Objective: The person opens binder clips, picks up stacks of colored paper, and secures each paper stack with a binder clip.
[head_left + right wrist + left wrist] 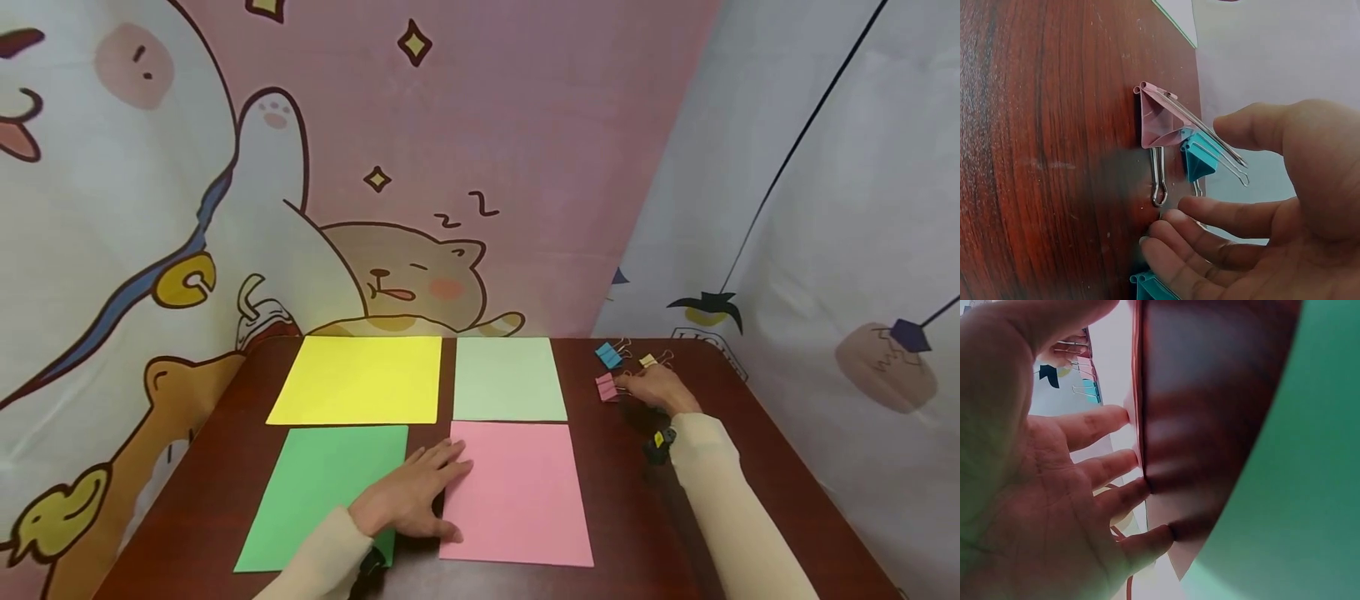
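Observation:
My left hand has its fingers spread, with fingertips on the left edge of the pink sheet. Its wrist is over the green sheet. At the table's far right, my right hand is at a pink binder clip. In the right wrist view, the thumb is beside the pink clip's wire handle and the other fingers lie below, not closed round it. Whether the thumb touches the wire, I cannot tell. A blue binder clip and a yellow binder clip are just beyond.
A yellow sheet and a pale green sheet lie along the back of the dark wooden table. Another teal clip shows partly at the bottom of the right wrist view. A cartoon-printed curtain hangs behind the table.

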Available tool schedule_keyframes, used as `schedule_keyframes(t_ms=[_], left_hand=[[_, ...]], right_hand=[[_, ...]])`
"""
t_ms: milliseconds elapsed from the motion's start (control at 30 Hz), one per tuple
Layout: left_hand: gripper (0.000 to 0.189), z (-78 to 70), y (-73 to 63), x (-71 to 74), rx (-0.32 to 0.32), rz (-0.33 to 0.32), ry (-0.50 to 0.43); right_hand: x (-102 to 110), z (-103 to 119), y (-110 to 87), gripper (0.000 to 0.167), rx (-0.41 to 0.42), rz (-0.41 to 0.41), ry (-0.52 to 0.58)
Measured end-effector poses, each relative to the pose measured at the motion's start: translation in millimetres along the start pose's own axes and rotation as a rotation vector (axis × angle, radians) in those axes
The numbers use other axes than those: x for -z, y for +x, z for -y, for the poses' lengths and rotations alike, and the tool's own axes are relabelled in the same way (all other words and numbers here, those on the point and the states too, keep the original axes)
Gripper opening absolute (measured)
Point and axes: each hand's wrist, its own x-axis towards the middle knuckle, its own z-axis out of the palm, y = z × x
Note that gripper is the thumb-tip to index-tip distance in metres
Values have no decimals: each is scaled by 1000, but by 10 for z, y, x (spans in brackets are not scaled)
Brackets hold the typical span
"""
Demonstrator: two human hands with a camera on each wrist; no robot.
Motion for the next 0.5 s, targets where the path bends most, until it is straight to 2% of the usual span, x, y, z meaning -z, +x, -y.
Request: schedule_keyframes(t_ms=[167, 333, 500], left_hand=[[98, -4, -4, -21, 6, 11, -6], [98, -4, 12, -5, 12, 2, -10], [98, -9, 32, 13, 9, 1, 6]], right_hand=[[-46, 5, 20, 73, -1, 4, 0], [-83, 55, 48, 71, 2, -46, -14], [-116, 81, 45, 74, -29, -82, 6]])
